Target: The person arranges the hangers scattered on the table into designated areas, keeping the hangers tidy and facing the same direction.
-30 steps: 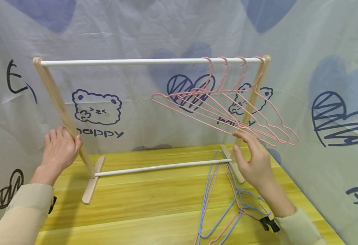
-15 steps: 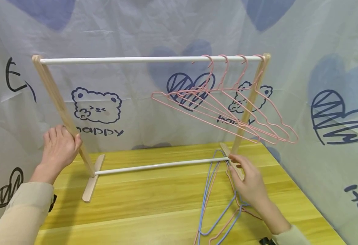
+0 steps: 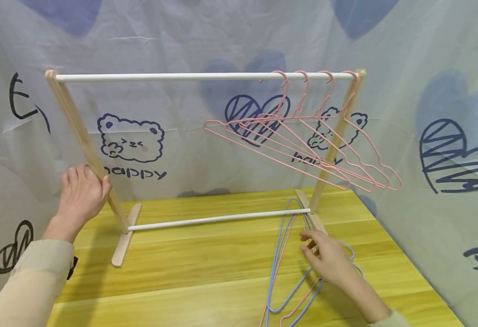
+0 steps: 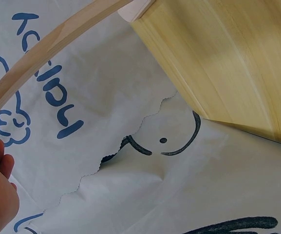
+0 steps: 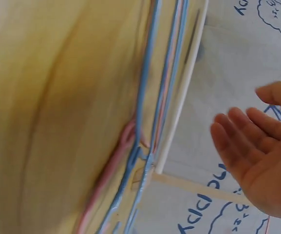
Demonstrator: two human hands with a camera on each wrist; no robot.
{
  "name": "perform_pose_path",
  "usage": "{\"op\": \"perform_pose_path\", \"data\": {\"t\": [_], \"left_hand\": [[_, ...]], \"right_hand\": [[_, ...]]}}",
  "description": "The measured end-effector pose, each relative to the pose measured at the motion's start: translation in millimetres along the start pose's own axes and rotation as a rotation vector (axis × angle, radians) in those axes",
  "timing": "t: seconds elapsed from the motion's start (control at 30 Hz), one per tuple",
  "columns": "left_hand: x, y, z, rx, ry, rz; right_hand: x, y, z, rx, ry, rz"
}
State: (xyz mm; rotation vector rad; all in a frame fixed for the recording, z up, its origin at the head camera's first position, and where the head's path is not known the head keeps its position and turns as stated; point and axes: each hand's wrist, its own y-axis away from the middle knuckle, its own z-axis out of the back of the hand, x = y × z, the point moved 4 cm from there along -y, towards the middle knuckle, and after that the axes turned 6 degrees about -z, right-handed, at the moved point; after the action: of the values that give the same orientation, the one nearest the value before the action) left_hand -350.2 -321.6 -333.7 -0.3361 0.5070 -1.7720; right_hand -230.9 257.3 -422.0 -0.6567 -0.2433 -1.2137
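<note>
A wooden rack with a white top rail (image 3: 161,78) stands on the table. My left hand (image 3: 81,195) grips its left post (image 3: 75,125), thumb on the near side; the left wrist view shows only part of that hand (image 4: 1,195). Several pink wire hangers hang by their hooks (image 3: 288,82) at the rail's right end. Blue hangers (image 5: 146,68) and pink ones (image 5: 103,178) lie overlapping on the table at the right. Over them hovers my right hand (image 3: 330,261), fingers loosely bent and holding nothing; in the right wrist view its palm (image 5: 267,161) shows bare.
A white lower bar (image 3: 218,219) joins the rack's wooden feet (image 3: 126,236). The yellow wood-grain table (image 3: 181,277) ends at a slanting right edge. Pale printed cloth (image 3: 181,136) closes in the back and sides.
My right hand has come down from beside the hanging pink hangers, past the rack's right foot, to above the hangers on the table. The left hand keeps its hold on the post.
</note>
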Motion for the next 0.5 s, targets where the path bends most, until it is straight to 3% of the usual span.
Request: {"op": "perform_pose_path", "data": {"t": [0.2,0.5], "left_hand": [[-0.1,0.0,-0.1,-0.002,0.001,-0.001],[1.1,0.3,-0.9,0.003,0.004,0.005]], "right_hand": [[-12,5.5,-9,0.157,0.007,-0.098],[-22,14.1,-16,0.282,-0.011,-0.124]]}}
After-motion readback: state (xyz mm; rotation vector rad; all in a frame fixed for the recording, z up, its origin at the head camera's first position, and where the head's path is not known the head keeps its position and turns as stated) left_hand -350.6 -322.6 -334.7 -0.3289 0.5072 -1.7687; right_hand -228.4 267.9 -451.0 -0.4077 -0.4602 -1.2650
